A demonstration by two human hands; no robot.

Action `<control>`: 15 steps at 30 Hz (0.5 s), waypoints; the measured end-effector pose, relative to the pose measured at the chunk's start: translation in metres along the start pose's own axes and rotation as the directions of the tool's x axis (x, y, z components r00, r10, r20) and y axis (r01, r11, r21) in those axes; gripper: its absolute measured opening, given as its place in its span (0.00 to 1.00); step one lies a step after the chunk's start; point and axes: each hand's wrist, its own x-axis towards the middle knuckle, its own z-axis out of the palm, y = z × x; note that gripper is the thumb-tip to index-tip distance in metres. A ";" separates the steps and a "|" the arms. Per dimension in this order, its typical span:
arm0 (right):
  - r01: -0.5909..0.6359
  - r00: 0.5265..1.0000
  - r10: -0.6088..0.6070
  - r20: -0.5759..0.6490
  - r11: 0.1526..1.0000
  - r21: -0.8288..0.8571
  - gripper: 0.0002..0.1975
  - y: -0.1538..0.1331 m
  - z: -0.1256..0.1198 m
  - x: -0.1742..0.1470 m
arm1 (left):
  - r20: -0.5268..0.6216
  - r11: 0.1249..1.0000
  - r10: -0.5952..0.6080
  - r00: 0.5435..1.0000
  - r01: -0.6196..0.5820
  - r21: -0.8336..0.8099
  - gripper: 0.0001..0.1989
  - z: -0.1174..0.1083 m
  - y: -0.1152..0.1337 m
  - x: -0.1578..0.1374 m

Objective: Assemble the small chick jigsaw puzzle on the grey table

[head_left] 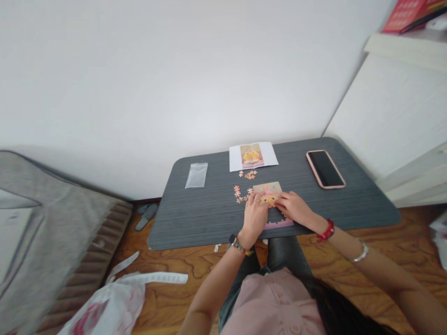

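Observation:
A partly assembled jigsaw puzzle with a yellow cartoon figure lies near the table's front edge. A gap shows between its upper part and the pink bottom strip. My left hand is closed at the puzzle's left side, fingers bent and pressed onto it. From the right, my right hand reaches in with its fingers together at the yellow figure; whatever is under the fingertips is hidden. Loose puzzle pieces lie left of the puzzle, and several more pieces lie behind it.
Behind the pieces, a creased reference sheet shows the same yellow figure. A clear plastic bag lies on the left of the dark table. On the right is a phone in a pink case. A white wall borders the table's back.

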 end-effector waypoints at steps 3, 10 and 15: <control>0.053 0.999 -0.053 -0.004 0.996 -0.071 0.10 -0.004 -0.001 -0.003 | 0.020 1.000 -0.011 1.000 0.010 0.005 0.11 -0.001 0.002 -0.002; 0.136 0.991 -0.133 0.027 0.966 -0.219 0.12 -0.014 -0.001 -0.014 | 0.055 0.994 0.008 0.998 -0.014 0.105 0.14 -0.002 0.006 -0.012; 0.127 0.991 -0.120 0.054 0.980 -0.156 0.14 -0.016 -0.004 -0.017 | 0.095 0.993 0.030 0.995 -0.040 0.114 0.15 -0.003 0.007 -0.015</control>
